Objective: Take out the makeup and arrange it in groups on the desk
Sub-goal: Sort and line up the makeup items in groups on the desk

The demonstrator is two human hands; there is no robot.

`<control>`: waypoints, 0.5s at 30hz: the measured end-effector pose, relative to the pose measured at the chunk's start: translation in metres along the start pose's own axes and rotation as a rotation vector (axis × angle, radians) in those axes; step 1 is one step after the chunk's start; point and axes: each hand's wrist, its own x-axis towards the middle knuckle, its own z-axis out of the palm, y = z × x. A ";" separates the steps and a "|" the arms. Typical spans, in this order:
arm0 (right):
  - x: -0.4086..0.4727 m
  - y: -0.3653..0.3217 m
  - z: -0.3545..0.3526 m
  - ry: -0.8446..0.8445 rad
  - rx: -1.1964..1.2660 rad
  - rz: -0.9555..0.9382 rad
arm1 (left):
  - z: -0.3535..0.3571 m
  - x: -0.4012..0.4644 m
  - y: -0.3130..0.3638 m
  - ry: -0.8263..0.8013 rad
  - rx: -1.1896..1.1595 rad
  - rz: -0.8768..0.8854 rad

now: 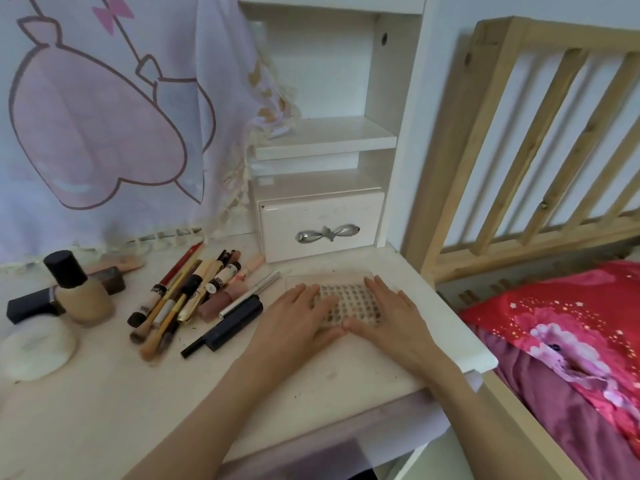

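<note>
Resting flat, fingers straight and loosely spread, left hand (299, 315) and right hand (388, 311) pressing on a clear-lidded eyeshadow palette (349, 301) near the desk's (311, 368) right edge, gripping nothing. Lying directly beneath both palms, equally near to each, long axis running left to right; grid of small brown pans visible between the hands. Probably squaring the palette into its own spot. Just left, a heaped group of brushes and pencils (180, 299), slanting from front-left to back-right, touching a black mascara tube (228, 325). Farther left, near the desk's left edge, a foundation bottle (78, 292) standing upright, a white powder puff (36, 348) in front of it. Behind the palette, at the back edge, a small white drawer (320, 228), closed, contents hidden; open shelves (325, 136) above holding nothing visible.
</note>
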 end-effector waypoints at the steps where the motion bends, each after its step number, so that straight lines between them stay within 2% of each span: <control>1: -0.001 -0.001 -0.002 0.001 0.048 0.008 | 0.001 0.002 -0.002 0.055 0.038 0.030; 3: -0.003 0.000 -0.004 0.031 0.191 0.039 | 0.003 0.005 -0.006 0.125 0.069 0.053; 6: -0.004 0.002 -0.004 0.079 0.409 0.083 | 0.003 0.009 -0.011 0.128 0.009 0.069; 11: -0.005 0.002 -0.007 0.132 0.558 0.053 | -0.015 0.012 -0.007 0.232 -0.184 0.096; 15: -0.007 -0.002 -0.011 0.149 0.594 0.018 | -0.034 0.018 0.007 0.264 -0.348 0.015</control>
